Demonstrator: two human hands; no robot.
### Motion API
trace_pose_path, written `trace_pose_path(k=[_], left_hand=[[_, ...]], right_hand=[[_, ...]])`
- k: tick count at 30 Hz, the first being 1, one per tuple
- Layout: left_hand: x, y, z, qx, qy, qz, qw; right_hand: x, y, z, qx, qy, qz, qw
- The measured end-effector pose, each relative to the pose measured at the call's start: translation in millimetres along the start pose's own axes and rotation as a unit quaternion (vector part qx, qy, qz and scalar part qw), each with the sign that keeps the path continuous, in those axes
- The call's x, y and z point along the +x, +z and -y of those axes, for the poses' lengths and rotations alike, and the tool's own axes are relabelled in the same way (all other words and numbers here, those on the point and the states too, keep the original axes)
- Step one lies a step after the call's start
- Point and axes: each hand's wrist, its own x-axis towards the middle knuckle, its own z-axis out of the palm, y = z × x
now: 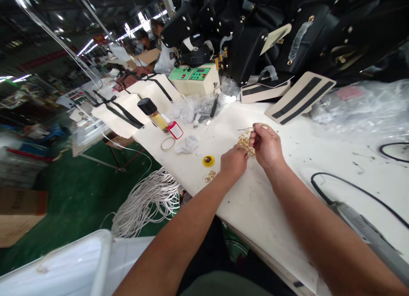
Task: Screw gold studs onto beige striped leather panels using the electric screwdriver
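Observation:
A small heap of gold metal fittings (243, 141) lies on the white tabletop. My left hand (234, 162) is closed at its near edge; its fingertips are among the gold pieces, and what they pinch is hidden. Beside the heap, my right hand (267, 146) is raised and closed on a slim tool (245, 129) with a thin metal shaft pointing left and a pale handle. A few more gold fittings (210, 176) sit near my left wrist. Just beyond them is a round yellow dish (208, 161) with something brown in its middle.
A bottle with a black cap (148, 106), a red-and-white container (175, 130) and a tape ring (168, 144) stand left. Behind are a green-panelled control box (194, 81), beige panels (300, 98) and black bags (249, 44). A grey device with cable (358, 223) lies right.

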Motion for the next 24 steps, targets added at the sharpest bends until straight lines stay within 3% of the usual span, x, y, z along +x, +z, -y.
trace_pose_path(k=[3,6,10,12,14,18,24], left_hand=[[-22.2,-10.2,6.9,-0.113,0.000,-0.024,0.993],[-52.8,-27.3,26.8,-0.264,-0.055,-0.080,0.960],[-87.5,-48.9,69.6,-0.432,-0.213,-0.121,0.868],[-97.6,-54.7,89.3,-0.495,-0.257,-0.127,0.820],[-103.2,-56.3,103.2,-0.531,-0.268,-0.132,0.793],[-106.3,-51.5,114.3,-0.560,-0.259,-0.132,0.776],[-108.7,-43.4,117.6,-0.555,-0.246,-0.113,0.786]], right_hand=[[-4.4,3.5,-1.6,-0.007,0.002,0.006,1.000],[-14.2,11.9,-8.7,-0.022,0.018,0.023,0.999],[-38.5,27.7,-30.6,-0.062,0.065,0.078,0.993],[-52.2,33.7,-42.7,-0.089,0.085,0.115,0.986],[-63.1,36.8,-52.2,-0.112,0.092,0.141,0.979],[-72.3,37.1,-61.0,-0.155,0.074,0.147,0.974],[-75.2,38.0,-60.8,-0.222,0.046,0.153,0.962]])
